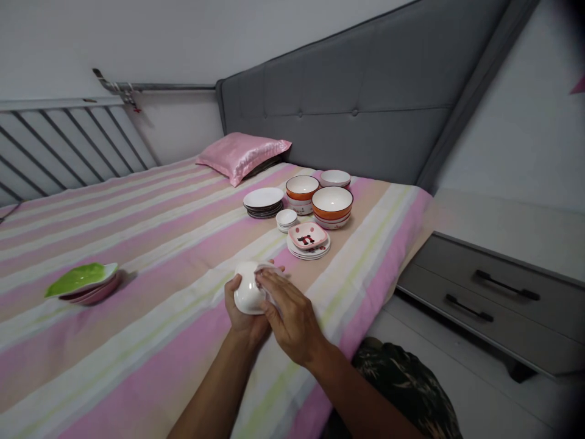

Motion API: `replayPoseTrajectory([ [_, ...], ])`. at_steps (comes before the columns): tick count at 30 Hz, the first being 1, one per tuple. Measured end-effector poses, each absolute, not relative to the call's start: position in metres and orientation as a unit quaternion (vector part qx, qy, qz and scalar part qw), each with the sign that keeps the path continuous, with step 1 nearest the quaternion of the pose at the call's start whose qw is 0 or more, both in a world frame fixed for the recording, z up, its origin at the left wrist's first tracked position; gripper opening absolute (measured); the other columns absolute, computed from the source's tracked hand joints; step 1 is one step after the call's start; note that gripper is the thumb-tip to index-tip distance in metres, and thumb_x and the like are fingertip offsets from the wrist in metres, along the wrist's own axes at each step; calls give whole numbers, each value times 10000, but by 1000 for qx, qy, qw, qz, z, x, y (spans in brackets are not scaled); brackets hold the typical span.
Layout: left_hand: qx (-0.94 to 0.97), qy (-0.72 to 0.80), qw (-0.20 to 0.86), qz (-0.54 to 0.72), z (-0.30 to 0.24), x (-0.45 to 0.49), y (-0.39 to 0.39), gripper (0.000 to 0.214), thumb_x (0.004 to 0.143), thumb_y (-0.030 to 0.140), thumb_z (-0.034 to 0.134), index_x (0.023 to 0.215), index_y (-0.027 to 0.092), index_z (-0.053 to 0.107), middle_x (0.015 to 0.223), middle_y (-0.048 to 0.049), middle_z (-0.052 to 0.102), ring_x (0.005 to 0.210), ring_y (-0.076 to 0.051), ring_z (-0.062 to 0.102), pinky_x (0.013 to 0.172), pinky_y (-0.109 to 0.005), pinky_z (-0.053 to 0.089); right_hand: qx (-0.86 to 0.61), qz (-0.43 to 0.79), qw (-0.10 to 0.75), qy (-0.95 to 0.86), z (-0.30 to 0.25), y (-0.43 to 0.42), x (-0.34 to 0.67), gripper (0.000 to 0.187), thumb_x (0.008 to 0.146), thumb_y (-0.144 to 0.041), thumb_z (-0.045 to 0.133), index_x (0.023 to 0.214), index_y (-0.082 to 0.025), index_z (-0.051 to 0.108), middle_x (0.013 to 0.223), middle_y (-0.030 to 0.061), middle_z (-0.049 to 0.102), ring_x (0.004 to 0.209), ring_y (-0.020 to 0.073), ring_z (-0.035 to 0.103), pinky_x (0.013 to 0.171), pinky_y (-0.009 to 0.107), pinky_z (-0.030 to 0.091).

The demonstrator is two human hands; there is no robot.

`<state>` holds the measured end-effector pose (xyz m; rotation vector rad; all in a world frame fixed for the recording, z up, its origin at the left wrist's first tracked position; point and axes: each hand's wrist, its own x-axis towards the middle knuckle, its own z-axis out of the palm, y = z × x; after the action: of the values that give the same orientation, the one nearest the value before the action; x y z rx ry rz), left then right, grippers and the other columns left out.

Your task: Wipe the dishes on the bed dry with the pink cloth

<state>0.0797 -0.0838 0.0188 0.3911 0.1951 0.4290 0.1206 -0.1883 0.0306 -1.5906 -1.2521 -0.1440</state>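
A small glossy white bowl (247,292) is held above the near part of the bed, its outside turned towards me. My left hand (242,314) is closed around it, with the thumb along its left side and fingertips showing behind its far edge. On the bowl's right side lies my right hand (292,311), with its fingers together over the surface and its thumb at the lower edge. The palm of my right hand and the inside of the bowl are hidden.
Beyond my hands stand orange-banded bowls (333,204), stacked plates (264,204), small white dishes (286,220) and a pink patterned dish (308,236) on plates. Leaf-shaped dishes (77,280) lie at left. A pink pillow (242,152) rests by the headboard (329,91); a drawer unit (493,292) stands right.
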Motion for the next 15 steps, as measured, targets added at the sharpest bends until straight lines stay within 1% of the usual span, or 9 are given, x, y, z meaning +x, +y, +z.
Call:
replayPoseTrajectory([
  [2, 186, 102, 957, 200, 20, 79, -82, 613, 685, 472, 518, 1125, 48, 580, 951, -174, 688, 875, -280, 642, 847, -402, 469, -660, -54, 534, -526, 32, -188, 119, 363, 912, -203, 379, 1260, -167, 476, 1299, 59, 532, 1253, 158, 424, 1077, 348, 336],
  [5, 177, 109, 959, 195, 21, 77, -78, 649, 663, 495, 536, 1137, 54, 577, 932, -174, 690, 836, -287, 643, 837, -431, 465, -665, -55, 533, -520, 32, -189, 117, 356, 898, -203, 400, 1242, -186, 490, 1240, 60, 574, 1200, 175, 475, 1042, 361, 372],
  [8, 172, 107, 956, 211, 20, 76, -73, 669, 648, 505, 543, 1143, 55, 573, 947, -187, 684, 859, -297, 637, 852, -441, 457, -682, -62, 515, -516, 32, -189, 116, 358, 890, -194, 408, 1235, -190, 503, 1206, 58, 596, 1157, 186, 509, 1015, 369, 394],
  [12, 167, 101, 957, 213, 18, 75, -70, 696, 647, 500, 538, 1173, 46, 545, 1032, -221, 657, 946, -306, 621, 889, -432, 443, -717, -80, 473, -505, 27, -188, 116, 386, 901, -198, 393, 1276, -192, 485, 1283, 66, 547, 1215, 191, 467, 1050, 393, 357],
  [15, 158, 94, 960, 211, 18, 75, -72, 707, 660, 493, 524, 1212, 51, 509, 1068, -222, 646, 993, -304, 611, 913, -435, 433, -735, -105, 447, -499, 20, -185, 117, 445, 888, -225, 435, 1326, -151, 437, 1371, 100, 457, 1280, 222, 396, 1069, 427, 333],
])
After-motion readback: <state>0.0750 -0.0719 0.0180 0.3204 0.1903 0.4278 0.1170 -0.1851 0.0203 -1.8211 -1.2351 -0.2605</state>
